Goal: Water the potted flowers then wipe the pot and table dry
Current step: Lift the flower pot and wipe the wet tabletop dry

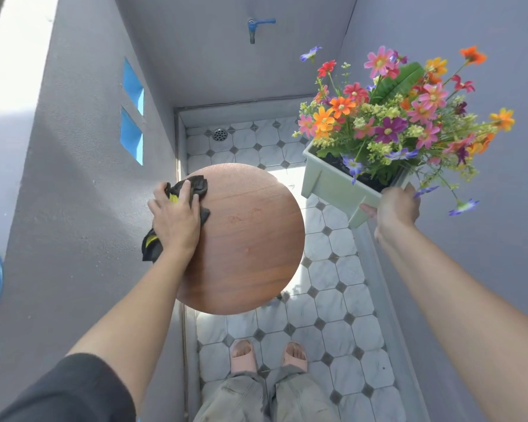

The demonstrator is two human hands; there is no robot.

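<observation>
A round wooden table [247,242] stands in the middle of the head view. My left hand [176,220] presses a black and yellow cloth [197,188] flat on the table's left edge. My right hand [397,207] grips the near corner of a pale green rectangular pot [333,182] and holds it in the air to the right of the table, tilted. Colourful flowers [390,117] in pink, orange, red and purple fill the pot, with dark soil under them.
A blue tap [256,27] sticks out of the grey back wall. The floor of white and grey tiles [339,306] has a round drain [220,134] at the far left. Grey walls close in on both sides. My feet in pink slippers [267,356] stand below the table.
</observation>
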